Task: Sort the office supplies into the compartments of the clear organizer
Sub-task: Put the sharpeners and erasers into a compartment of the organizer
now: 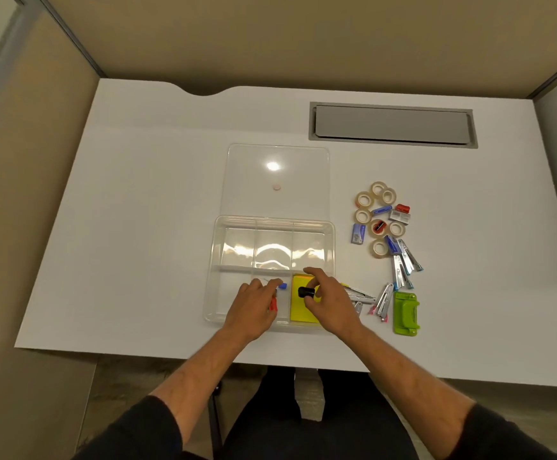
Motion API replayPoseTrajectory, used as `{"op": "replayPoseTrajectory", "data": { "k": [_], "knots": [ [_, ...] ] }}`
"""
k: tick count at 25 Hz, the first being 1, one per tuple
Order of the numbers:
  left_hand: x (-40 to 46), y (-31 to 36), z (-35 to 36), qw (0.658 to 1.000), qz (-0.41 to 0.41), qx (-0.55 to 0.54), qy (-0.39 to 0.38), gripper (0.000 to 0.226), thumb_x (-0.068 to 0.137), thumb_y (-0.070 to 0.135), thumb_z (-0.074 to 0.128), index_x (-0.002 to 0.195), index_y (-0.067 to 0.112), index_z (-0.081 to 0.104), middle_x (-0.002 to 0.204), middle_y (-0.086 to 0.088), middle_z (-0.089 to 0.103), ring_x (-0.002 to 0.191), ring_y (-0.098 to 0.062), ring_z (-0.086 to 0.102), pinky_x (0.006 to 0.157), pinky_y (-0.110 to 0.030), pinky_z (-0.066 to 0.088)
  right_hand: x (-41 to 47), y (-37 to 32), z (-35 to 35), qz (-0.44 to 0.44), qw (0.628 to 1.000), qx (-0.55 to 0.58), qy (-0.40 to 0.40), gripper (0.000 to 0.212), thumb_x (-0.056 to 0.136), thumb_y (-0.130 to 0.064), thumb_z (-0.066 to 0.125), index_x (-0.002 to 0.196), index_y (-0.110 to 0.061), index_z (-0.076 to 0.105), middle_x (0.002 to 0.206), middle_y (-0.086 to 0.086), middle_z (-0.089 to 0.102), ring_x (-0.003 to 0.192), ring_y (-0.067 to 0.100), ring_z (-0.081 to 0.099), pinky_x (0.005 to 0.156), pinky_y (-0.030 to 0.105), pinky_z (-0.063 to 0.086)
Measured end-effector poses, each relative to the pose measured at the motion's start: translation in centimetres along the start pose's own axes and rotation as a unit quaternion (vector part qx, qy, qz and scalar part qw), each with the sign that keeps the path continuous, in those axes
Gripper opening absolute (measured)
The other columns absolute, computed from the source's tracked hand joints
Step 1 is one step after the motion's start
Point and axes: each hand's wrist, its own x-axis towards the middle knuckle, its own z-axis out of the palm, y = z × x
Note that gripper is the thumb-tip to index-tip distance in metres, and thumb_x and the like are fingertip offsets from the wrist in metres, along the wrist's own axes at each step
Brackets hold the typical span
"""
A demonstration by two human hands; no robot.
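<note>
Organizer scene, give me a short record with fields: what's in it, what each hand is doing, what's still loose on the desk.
organizer: clear, open, on the desk
lid: flat on the desk behind the organizer
near right compartment: yellow pad
left hand: over near middle compartment, holding small red and blue items
right hand: pinching a black item above the pad
far compartments: nothing visible
still loose, right of organizer: tape rolls, staplers, green punch
</note>
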Motion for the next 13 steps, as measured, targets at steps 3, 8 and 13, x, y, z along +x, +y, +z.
{"op": "replayPoseTrajectory", "data": {
  "k": [3,8,13],
  "knots": [
    [0.6,-0.3,1.1,1.000,0.006,-0.002,-0.007,0.064,0.084,0.035,0.069,0.137,0.041,0.034,0.114,0.001,0.056,0.103,-0.022,0.049,0.087,-0.029,0.046,-0.3,0.3,0.2,0.006,1.000,-0.013,-0.001,0.057,0.084,-0.018,0.064,0.135,-0.034,0.043,0.097,-0.012,0.059,0.085,0.011,0.052,0.075,0.028,0.048],
    [0.7,-0.8,0.9,0.999,0.023,-0.028,0.038,0.062,0.085,0.040,0.072,0.139,0.035,0.042,0.119,0.001,0.059,0.105,-0.019,0.053,0.092,-0.027,0.042,0.0,-0.4,1.4,-0.001,0.999,-0.034,-0.020,0.058,0.087,-0.021,0.064,0.137,-0.037,0.038,0.102,-0.012,0.058,0.094,0.010,0.047,0.077,0.030,0.048],
    [-0.4,-2.2,-0.4,0.996,0.023,-0.053,0.068,0.060,0.088,0.039,0.069,0.142,0.030,0.044,0.145,0.002,0.049,0.133,-0.018,0.043,0.104,-0.022,0.024,1.0,-1.7,4.2,0.018,0.996,-0.067,-0.056,0.071,0.088,-0.024,0.064,0.144,-0.043,0.024,0.111,0.001,0.054,0.099,0.018,0.054,0.076,0.025,0.046]
  ]
}}
